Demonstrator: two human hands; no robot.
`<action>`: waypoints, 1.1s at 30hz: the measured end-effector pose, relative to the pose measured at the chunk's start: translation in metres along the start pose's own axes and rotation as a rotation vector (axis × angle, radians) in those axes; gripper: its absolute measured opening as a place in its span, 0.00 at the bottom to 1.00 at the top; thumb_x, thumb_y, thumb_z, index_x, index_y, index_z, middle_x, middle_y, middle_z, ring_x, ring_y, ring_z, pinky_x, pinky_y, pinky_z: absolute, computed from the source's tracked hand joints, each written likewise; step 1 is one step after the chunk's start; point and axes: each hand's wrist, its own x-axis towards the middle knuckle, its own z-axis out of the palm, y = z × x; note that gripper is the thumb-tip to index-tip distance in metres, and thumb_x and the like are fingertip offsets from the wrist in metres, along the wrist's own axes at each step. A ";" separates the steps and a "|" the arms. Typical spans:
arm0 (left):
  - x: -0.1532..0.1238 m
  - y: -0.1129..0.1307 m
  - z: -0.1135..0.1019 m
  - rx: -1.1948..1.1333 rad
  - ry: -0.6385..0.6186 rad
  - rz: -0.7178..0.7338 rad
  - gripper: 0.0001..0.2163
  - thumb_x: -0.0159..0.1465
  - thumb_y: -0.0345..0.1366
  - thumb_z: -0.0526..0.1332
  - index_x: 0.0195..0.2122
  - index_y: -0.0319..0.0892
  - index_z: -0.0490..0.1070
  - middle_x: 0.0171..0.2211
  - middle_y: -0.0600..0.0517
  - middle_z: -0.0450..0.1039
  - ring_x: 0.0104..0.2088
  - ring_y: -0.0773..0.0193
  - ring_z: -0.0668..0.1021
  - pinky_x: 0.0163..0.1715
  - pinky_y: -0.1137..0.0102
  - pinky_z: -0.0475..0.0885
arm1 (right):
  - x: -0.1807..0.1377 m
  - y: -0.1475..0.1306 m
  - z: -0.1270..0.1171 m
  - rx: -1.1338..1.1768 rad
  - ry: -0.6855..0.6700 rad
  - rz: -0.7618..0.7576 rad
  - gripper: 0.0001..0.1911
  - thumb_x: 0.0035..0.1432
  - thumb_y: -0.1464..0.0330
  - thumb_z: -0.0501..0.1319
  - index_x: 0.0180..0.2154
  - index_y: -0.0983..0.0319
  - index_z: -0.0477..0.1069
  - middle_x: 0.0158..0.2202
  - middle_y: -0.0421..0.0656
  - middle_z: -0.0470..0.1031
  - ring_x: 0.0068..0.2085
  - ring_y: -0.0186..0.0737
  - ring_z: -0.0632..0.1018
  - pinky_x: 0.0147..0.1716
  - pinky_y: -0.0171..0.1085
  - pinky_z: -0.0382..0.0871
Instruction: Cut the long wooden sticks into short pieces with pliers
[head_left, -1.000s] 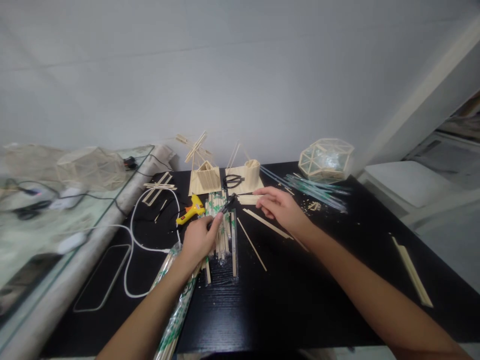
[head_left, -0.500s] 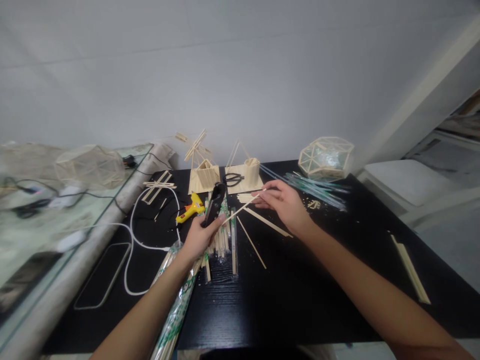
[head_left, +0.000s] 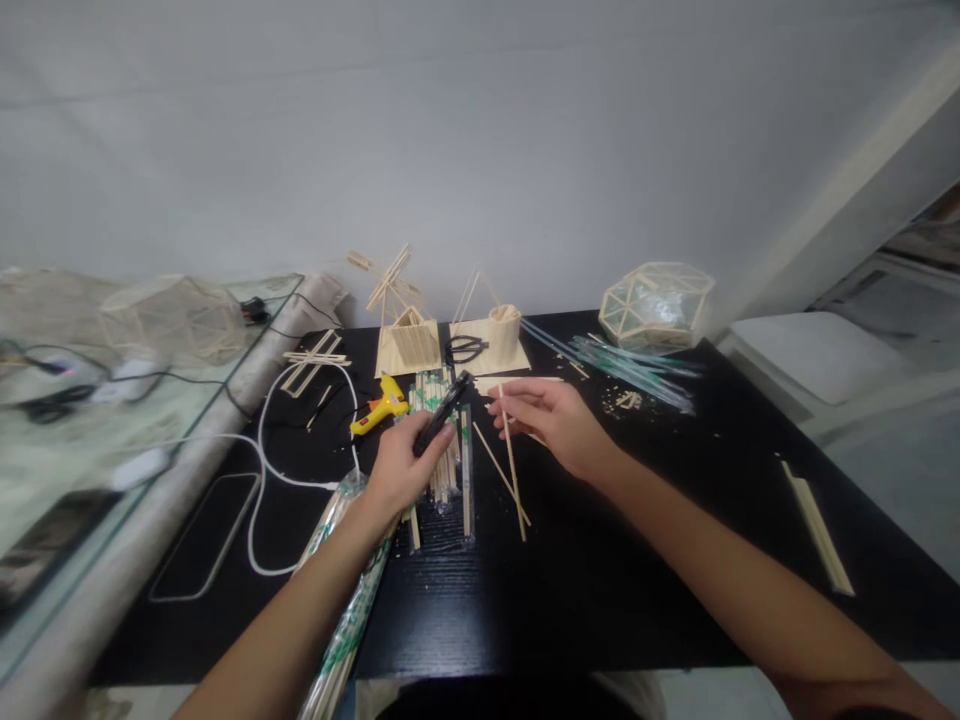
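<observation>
My left hand [head_left: 403, 466] is closed round a black hand tool [head_left: 444, 412] whose tip points up and to the right, over a pile of wrapped wooden sticks [head_left: 442, 470]. My right hand [head_left: 551, 420] pinches a thin wooden stick [head_left: 511, 460] that hangs almost straight down towards the black table [head_left: 600, 590]. A second loose stick [head_left: 499, 470] lies slanted on the table just left of it. The two hands are a short gap apart.
A yellow glue gun [head_left: 380, 409] with a white cable [head_left: 262, 500] lies left of the hands. Stick models [head_left: 409, 345], black scissors [head_left: 465, 349], a stick cup [head_left: 503, 333] and a geodesic dome [head_left: 656, 305] stand at the back. A long stick bundle [head_left: 345, 620] runs under my left arm. Wood strips [head_left: 816, 525] lie far right.
My right hand has turned the thin stick from pointing left towards the tool to hanging nearly upright. My left hand has tilted the black tool towards the right.
</observation>
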 end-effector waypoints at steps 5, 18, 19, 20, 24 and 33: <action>-0.001 0.007 -0.003 0.199 0.017 0.122 0.16 0.69 0.51 0.56 0.43 0.42 0.71 0.39 0.48 0.74 0.41 0.57 0.76 0.44 0.65 0.69 | -0.002 0.011 0.005 -0.044 -0.055 0.035 0.18 0.54 0.60 0.72 0.43 0.63 0.80 0.37 0.46 0.82 0.36 0.40 0.81 0.37 0.43 0.80; -0.004 0.008 -0.003 0.488 0.059 0.211 0.17 0.69 0.51 0.58 0.45 0.41 0.71 0.39 0.44 0.73 0.41 0.52 0.76 0.40 0.61 0.71 | -0.003 0.010 0.004 -0.209 -0.074 0.017 0.12 0.55 0.62 0.69 0.37 0.63 0.82 0.36 0.47 0.83 0.33 0.38 0.79 0.32 0.38 0.78; -0.004 0.008 -0.003 0.501 0.064 0.222 0.17 0.69 0.51 0.58 0.45 0.41 0.71 0.39 0.44 0.73 0.41 0.51 0.76 0.40 0.61 0.71 | -0.003 0.010 0.004 -0.217 -0.076 0.017 0.11 0.56 0.62 0.69 0.37 0.64 0.82 0.36 0.47 0.83 0.33 0.37 0.79 0.32 0.38 0.78; -0.004 0.007 -0.003 0.510 0.068 0.229 0.17 0.69 0.51 0.58 0.44 0.41 0.71 0.39 0.44 0.73 0.41 0.51 0.76 0.39 0.61 0.71 | -0.003 0.010 0.004 -0.224 -0.078 0.018 0.11 0.56 0.63 0.69 0.37 0.64 0.82 0.36 0.47 0.83 0.33 0.37 0.79 0.32 0.38 0.78; -0.005 0.008 -0.002 0.530 0.072 0.233 0.17 0.69 0.51 0.58 0.44 0.41 0.71 0.38 0.44 0.73 0.40 0.52 0.77 0.39 0.62 0.71 | -0.002 0.009 0.002 -0.260 -0.083 0.022 0.10 0.57 0.63 0.68 0.36 0.63 0.82 0.36 0.46 0.83 0.33 0.38 0.79 0.32 0.38 0.78; -0.005 0.014 -0.004 0.524 -0.040 0.080 0.16 0.68 0.51 0.58 0.36 0.43 0.70 0.29 0.49 0.75 0.31 0.56 0.77 0.30 0.68 0.64 | -0.002 0.010 0.001 -0.278 -0.096 0.022 0.10 0.58 0.63 0.68 0.36 0.64 0.81 0.35 0.46 0.83 0.31 0.36 0.79 0.31 0.37 0.77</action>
